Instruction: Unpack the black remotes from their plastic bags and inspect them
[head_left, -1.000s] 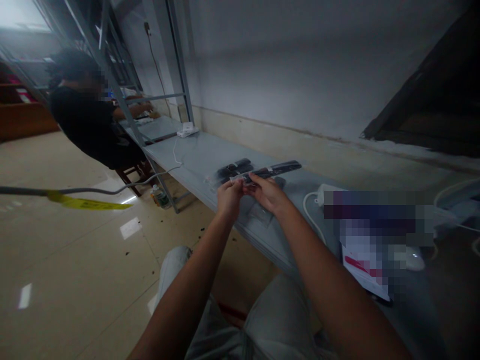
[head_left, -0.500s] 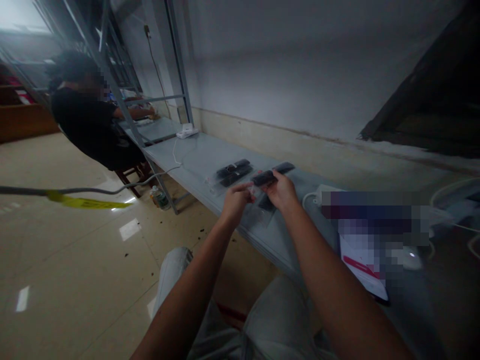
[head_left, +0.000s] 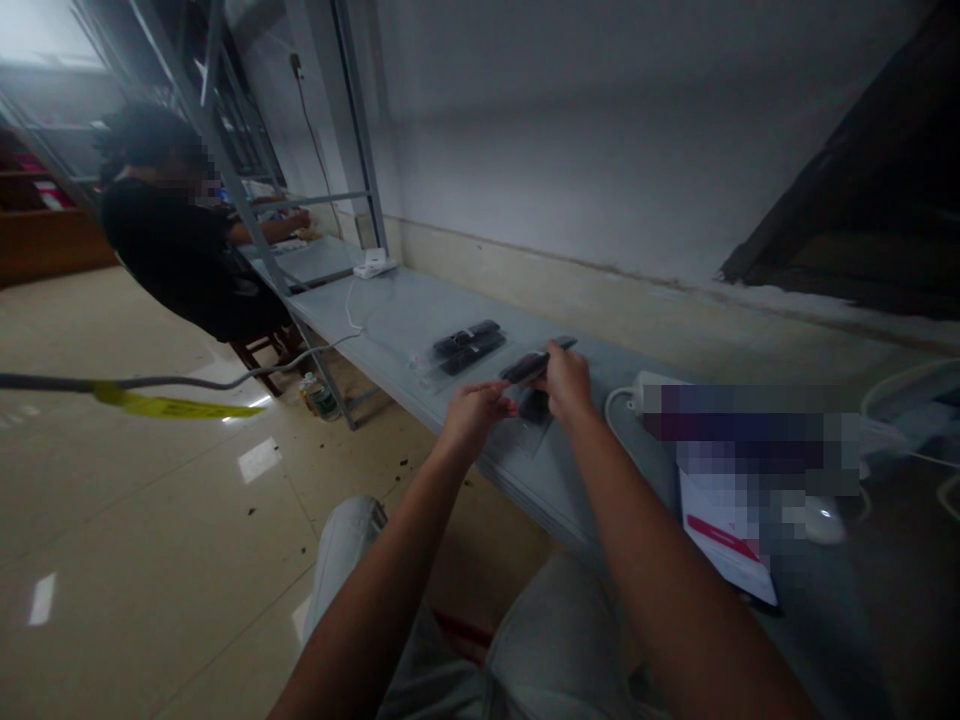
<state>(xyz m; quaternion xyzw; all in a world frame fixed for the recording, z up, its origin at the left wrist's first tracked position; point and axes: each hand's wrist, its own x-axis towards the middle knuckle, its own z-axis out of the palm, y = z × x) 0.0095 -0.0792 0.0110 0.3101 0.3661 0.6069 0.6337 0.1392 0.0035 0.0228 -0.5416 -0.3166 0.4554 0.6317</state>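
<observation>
Between my two hands, just over the table, is a slim black packet (head_left: 525,367) that seems wrapped in clear plastic; its exact kind is not clear. My left hand (head_left: 474,408) pinches its near left end, fingers pressed together. At the right, my right hand (head_left: 568,382) grips it and hides part of it. Under my hands, another black piece (head_left: 534,408) shows with a clear plastic bag (head_left: 517,438) on the tabletop. Left of them, two similar black packets (head_left: 469,347) in clear plastic lie side by side.
The long grey table (head_left: 420,290) runs along the wall. A white power strip (head_left: 373,264) lies at its far end. A phone or tablet (head_left: 727,540) and a white rounded object (head_left: 823,520) are on the right. A grey cable (head_left: 225,383) crosses at left; a person (head_left: 172,240) sits beyond.
The held black packet has been turned and now looks thinner, more edge-on. My left hand has shifted slightly right and down, while my right hand has rotated around the packet.
</observation>
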